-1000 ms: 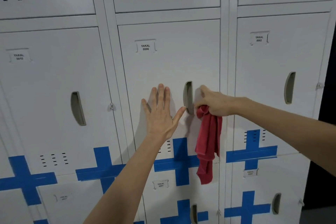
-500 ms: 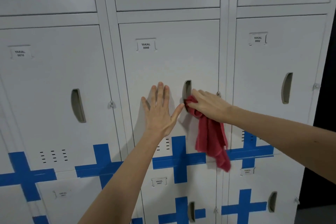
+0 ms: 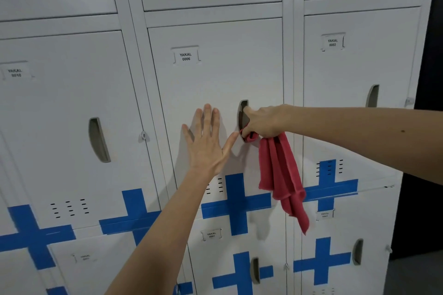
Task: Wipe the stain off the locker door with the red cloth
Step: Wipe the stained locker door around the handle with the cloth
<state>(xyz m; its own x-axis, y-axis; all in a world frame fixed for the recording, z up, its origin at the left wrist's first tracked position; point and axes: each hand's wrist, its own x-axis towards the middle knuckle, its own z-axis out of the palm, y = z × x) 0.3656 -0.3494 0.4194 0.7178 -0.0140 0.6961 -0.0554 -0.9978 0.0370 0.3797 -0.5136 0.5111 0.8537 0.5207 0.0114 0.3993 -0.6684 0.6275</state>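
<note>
The grey locker door labelled YAKAL 0006 fills the middle of the view. My left hand lies flat on it with fingers spread, just left of the recessed handle. My right hand grips the red cloth and presses a bunched part of it into the lower end of the handle recess. The rest of the cloth hangs down past the blue tape cross. I can make out no stain; my right hand hides the spot under it.
Neighbouring locker doors stand to the left and right, each with a recessed handle and a label. Blue tape crosses mark the seams to the lower row. A dark gap lies past the lockers' right edge.
My right hand has slid with the cloth from the door's right edge to the handle and now sits over its lower half. The hanging cloth swung right. My left hand stayed flat.
</note>
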